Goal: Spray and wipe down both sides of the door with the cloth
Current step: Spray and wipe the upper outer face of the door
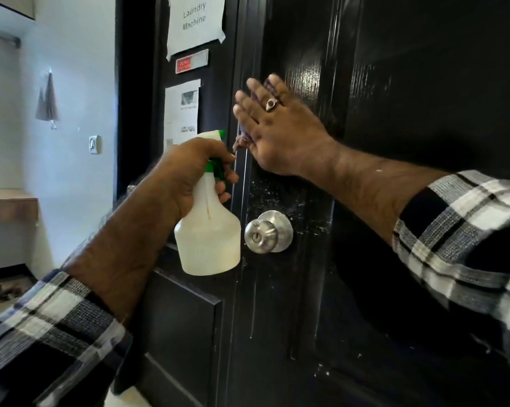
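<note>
Door (394, 171): black, glossy, filling the centre and right of the frame. Scattered droplets and pale specks are seen around and above the knob (267, 232), near the door's left edge. The face is judged hard and slick while wet; a flat palm with the cloth spread under it should carry better than a fingertip pinch.

Cloth (243, 136): only a small purplish fold is visible, at the lower left edge of the right hand; the rest is hidden beneath the palm. It is judged soft and light, liable to bunch or slip on the wet paint unless kept pressed flat.

Spray bottle (208, 236): white plastic body, green trigger and nozzle, held at centre frame just left of the knob. It is judged light and rigid; the fill level cannot be told. The neck under the trigger is the natural place to take hold.

Right hand (277, 127): laid against the door above the knob, fingers (255, 86) straight and spread wide, pointing toward the upper left, slightly blurred. A ring is worn. The forearm enters from the right edge, with the checked sleeve pushed back.

Left hand (189, 174): wrapped round the bottle's neck, fingers curled about the trigger, nozzle aimed toward the door edge. The forearm rises from the lower left corner.

A second dark door with paper notices (195, 23) is noted at upper centre.
</note>
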`<control>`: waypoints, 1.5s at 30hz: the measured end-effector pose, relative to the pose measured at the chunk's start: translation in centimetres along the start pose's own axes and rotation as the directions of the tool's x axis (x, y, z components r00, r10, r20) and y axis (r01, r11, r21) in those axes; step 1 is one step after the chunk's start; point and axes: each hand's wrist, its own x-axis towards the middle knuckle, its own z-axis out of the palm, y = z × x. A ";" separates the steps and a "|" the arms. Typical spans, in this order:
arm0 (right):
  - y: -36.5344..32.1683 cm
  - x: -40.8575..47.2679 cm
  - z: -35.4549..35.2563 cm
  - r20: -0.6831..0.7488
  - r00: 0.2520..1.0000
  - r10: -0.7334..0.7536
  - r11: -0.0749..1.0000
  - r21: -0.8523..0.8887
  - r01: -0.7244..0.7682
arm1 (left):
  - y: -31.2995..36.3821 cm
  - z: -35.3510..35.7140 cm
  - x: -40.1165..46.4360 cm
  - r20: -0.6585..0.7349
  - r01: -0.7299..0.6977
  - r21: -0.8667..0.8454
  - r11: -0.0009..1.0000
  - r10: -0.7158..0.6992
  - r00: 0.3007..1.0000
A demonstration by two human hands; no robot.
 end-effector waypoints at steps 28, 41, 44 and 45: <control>6.6 -8.7 -2.3 -0.004 0.978 -0.208 0.978 0.030 0.208 | 2.6 3.9 -3.3 0.100 0.013 0.013 1.000 -0.014 0.995; 6.3 -13.6 -3.6 0.031 0.972 -0.231 0.956 0.195 0.221 | 2.8 5.3 -4.1 0.161 0.029 0.043 0.999 -0.036 0.986; 8.7 -12.8 -3.5 0.023 0.957 -0.288 0.946 0.166 0.280 | 2.8 5.4 -4.4 0.172 0.025 0.050 0.998 -0.033 0.985; 9.1 -12.2 -3.6 0.004 0.977 -0.213 0.962 0.176 0.209 | 2.8 5.5 -4.4 0.177 0.027 0.047 0.999 -0.035 0.984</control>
